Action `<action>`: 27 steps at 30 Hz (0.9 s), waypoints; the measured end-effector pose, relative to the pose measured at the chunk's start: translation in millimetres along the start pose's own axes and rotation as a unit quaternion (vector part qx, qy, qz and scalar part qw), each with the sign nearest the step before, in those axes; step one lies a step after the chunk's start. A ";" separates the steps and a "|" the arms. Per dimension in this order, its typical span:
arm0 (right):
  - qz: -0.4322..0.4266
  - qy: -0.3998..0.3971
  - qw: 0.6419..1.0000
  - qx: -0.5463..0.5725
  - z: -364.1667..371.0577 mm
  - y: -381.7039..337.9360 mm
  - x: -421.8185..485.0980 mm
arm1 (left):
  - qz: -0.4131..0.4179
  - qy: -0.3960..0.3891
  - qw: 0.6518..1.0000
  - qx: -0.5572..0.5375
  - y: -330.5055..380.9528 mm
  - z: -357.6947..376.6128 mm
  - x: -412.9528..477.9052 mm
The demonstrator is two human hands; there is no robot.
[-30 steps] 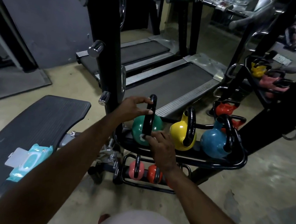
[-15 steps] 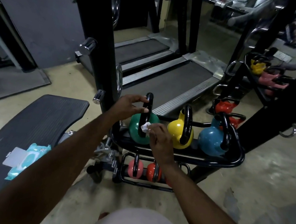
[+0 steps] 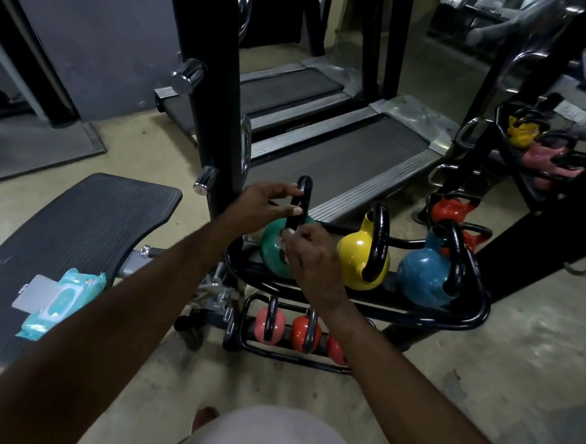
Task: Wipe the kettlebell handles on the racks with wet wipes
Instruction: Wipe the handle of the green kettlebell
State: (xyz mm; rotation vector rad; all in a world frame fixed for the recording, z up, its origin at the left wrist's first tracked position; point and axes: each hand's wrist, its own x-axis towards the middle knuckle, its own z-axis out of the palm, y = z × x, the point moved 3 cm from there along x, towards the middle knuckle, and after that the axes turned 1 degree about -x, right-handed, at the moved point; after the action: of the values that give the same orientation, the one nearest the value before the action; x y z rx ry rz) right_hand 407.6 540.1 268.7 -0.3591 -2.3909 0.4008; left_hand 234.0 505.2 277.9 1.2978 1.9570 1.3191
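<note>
A green kettlebell (image 3: 272,251) with a black handle (image 3: 302,191) stands at the left end of the black rack (image 3: 416,320). My left hand (image 3: 265,204) grips the upper part of that handle. My right hand (image 3: 311,257) pinches a white wet wipe (image 3: 285,236) against the lower part of the handle, and the hand hides most of the wipe. To the right on the same shelf stand a yellow kettlebell (image 3: 356,256) and a blue kettlebell (image 3: 422,276), both with black handles.
Small pink and red kettlebells (image 3: 270,321) sit on the rack's lower shelf. A teal wet wipe pack (image 3: 58,302), lid open, lies on the black bench (image 3: 61,228) at left. A black upright post (image 3: 219,114), treadmills (image 3: 340,156) behind and a second kettlebell rack (image 3: 523,133) at right.
My right hand with the wipe has slid up the green kettlebell's handle from its base. My left hand keeps its hold near the top.
</note>
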 end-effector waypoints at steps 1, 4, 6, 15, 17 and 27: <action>0.026 0.018 0.999 0.013 -3.1 1.9 6.3 | 0.004 0.007 1.000 -0.008 1.6 1.0 -2.4; 0.018 -0.003 0.999 0.026 -5.8 4.4 3.1 | -0.013 0.071 0.993 -0.093 2.6 3.1 -18.0; -0.016 -0.048 0.998 0.037 -7.9 5.8 -3.6 | -0.032 0.128 0.984 -0.119 -2.4 4.7 -34.7; -0.008 -0.061 0.997 0.046 -20.3 12.8 17.1 | 0.056 0.184 0.978 0.077 -10.0 55.0 -118.7; -0.053 -0.101 0.993 0.008 -18.2 11.8 23.5 | 0.075 0.152 0.973 0.157 -19.6 65.2 -126.4; -0.138 -0.283 0.943 -0.108 -8.1 2.7 78.5 | 0.128 0.150 0.952 0.235 -7.8 71.8 -133.2</action>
State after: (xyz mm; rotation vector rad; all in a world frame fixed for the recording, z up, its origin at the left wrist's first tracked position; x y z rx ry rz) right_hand 355.8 572.1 319.0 0.0112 -3.0067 0.1149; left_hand 346.5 421.0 221.2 1.7003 2.4936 1.2688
